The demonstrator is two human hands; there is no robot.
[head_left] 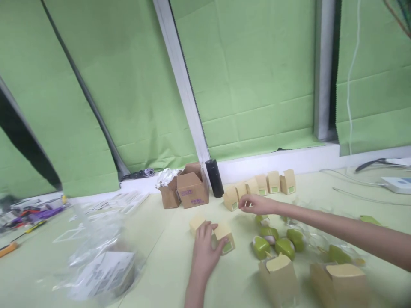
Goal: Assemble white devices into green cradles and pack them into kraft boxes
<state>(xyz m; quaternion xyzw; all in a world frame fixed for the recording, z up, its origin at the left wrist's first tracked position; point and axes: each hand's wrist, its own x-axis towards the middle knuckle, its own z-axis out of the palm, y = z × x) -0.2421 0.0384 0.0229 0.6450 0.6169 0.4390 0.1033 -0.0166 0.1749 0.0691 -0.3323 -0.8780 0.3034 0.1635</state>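
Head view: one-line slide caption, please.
Left hand at two kraft cartons, right hand beside a carton row, glossy green items nearby.

a black cylinder (214,178) stands beside a cardboard box (193,188).

We see light tan on the small boxes (278,280) and green with white on their labels (274,189). The rounded pieces (284,248) show us bright green with whitish patches. Our table (167,261) is pale yellow-green, and we have plain green curtains (250,72), a brown carton (192,186) with purple print (197,201), a black cylinder (215,179), a white cable (349,98) and an orange handle (9,249).
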